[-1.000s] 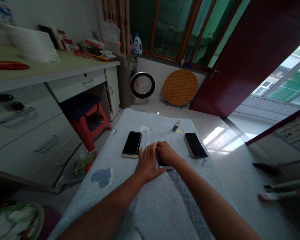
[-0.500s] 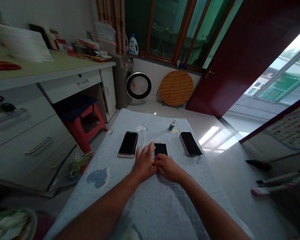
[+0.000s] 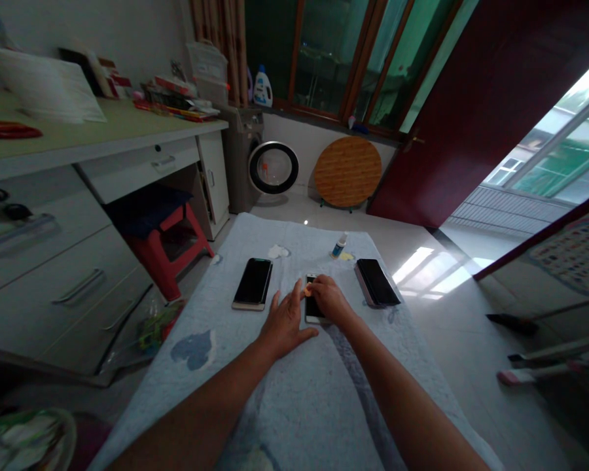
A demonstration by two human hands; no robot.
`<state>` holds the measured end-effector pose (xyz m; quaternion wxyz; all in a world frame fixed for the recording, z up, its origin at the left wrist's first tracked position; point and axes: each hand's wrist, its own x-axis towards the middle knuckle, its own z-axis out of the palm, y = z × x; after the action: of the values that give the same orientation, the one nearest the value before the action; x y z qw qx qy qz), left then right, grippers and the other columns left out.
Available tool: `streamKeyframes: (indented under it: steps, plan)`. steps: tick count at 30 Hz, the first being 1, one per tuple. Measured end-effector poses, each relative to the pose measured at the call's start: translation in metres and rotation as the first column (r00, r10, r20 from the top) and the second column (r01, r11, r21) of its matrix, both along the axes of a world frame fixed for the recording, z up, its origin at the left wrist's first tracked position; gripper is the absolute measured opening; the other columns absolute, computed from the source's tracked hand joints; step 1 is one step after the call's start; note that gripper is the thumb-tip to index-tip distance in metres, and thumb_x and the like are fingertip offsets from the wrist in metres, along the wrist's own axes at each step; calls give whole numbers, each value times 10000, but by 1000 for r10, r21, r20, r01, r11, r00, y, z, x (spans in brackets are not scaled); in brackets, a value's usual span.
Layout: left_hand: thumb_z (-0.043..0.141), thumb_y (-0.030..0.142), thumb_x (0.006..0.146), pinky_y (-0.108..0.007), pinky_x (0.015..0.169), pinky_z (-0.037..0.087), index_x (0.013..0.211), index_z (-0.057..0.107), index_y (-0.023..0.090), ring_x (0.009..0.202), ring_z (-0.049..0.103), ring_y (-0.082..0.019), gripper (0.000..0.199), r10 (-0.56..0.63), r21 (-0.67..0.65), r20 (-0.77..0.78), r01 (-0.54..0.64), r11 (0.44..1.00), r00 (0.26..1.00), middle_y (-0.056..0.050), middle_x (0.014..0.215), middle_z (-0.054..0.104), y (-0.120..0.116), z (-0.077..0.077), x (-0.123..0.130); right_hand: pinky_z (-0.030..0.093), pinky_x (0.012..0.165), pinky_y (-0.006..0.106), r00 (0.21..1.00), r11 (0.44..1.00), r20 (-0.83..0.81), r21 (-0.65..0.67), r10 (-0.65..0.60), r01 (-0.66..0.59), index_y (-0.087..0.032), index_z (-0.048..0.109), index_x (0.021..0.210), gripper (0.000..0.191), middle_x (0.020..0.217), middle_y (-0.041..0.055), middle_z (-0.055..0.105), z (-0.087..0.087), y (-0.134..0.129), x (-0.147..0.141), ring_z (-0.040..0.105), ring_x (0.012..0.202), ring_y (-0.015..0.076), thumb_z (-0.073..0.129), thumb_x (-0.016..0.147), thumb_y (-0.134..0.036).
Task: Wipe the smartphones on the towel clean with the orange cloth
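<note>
Pale blue cloth (image 3: 294, 405) before us. White-edged phone (image 3: 313, 310) lies flat between left-side phone (image 3: 253, 281) and right-side phone (image 3: 377, 282). Our left hand (image 3: 283, 328) beside it, fingers parted; right hand (image 3: 328, 299) above, fingertips seemingly pinching small orange piece (image 3: 308, 289). Phone likely light, stiff, slick, fragile; we'd hold long edges.

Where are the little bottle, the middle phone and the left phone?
Little bottle (image 3: 338, 249): head view, on its blue label.
Middle phone (image 3: 314, 308): head view, on the lower part of its dark screen.
Left phone (image 3: 253, 282): head view, mid-screen.
</note>
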<state>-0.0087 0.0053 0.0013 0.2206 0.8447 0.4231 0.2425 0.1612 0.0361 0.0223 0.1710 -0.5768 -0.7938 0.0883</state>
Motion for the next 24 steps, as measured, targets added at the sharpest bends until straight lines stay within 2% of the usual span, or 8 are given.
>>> streamKeyframes:
  steps: [2, 6, 8, 12, 16, 20, 24]
  plan:
    - [673, 372, 803, -575, 1137, 119, 1497, -39, 234, 1358, 387, -270, 1004, -17, 17, -49, 18, 1000, 999, -145, 1448, 455, 0, 1, -1, 386, 863, 252, 999, 999, 21, -6, -44, 44, -157, 728, 948, 269, 933, 72, 607, 0, 8, 1, 533, 915, 162, 460, 928, -133]
    - [588, 346, 877, -577, 1145, 111, 1389, 397, 258, 1358, 371, -278, 553, -43, 50, -161, 51, 997, 986, -103, 1431, 475, 0, 5, 0, 379, 893, 239, 995, 996, 46, -23, -85, 87, -149, 714, 1033, 300, 1011, 87, 615, 0, 19, 3, 541, 963, 159, 434, 932, -118]
    - [554, 296, 902, -577, 1144, 128, 1320, 494, 260, 1340, 394, -269, 424, -33, 62, -178, 44, 997, 983, -89, 1396, 510, 1, 5, 0, 374, 904, 238, 994, 995, 60, -14, -96, 97, -151, 712, 1046, 312, 1035, 90, 617, -1, 25, 4, 540, 976, 160, 424, 932, -113]
    - [518, 197, 909, -580, 1128, 181, 1284, 544, 280, 1331, 411, -256, 386, -13, 84, -180, 29, 996, 984, -67, 1403, 515, 6, 0, 2, 367, 904, 252, 977, 984, 119, 0, -179, 180, -151, 712, 1061, 322, 1054, 108, 623, -2, 39, 7, 538, 984, 173, 417, 937, -124]
    - [498, 134, 901, -595, 1121, 179, 1245, 579, 310, 1352, 392, -256, 395, -34, 94, -168, 50, 994, 985, -25, 1419, 520, 9, -4, 1, 368, 892, 262, 950, 960, 153, -8, -274, 278, -141, 708, 1078, 329, 1010, 126, 636, -4, 43, 13, 544, 970, 187, 418, 926, -109]
    - [511, 143, 908, -607, 1127, 143, 1220, 598, 332, 1326, 431, -251, 375, -59, 95, -144, 73, 993, 988, 4, 1350, 589, 10, -4, 1, 377, 878, 267, 931, 940, 135, -1, -339, 343, -135, 711, 1069, 335, 1001, 134, 639, -5, 28, 19, 559, 941, 194, 412, 923, -105]
    - [533, 164, 915, -589, 1146, 99, 1207, 609, 331, 1291, 471, -235, 345, -69, 105, -128, 83, 991, 989, 7, 1321, 613, 10, -3, 1, 392, 841, 248, 921, 921, 47, -15, -387, 388, -165, 728, 1019, 301, 999, 110, 637, -8, 2, 20, 568, 909, 180, 452, 908, -118]
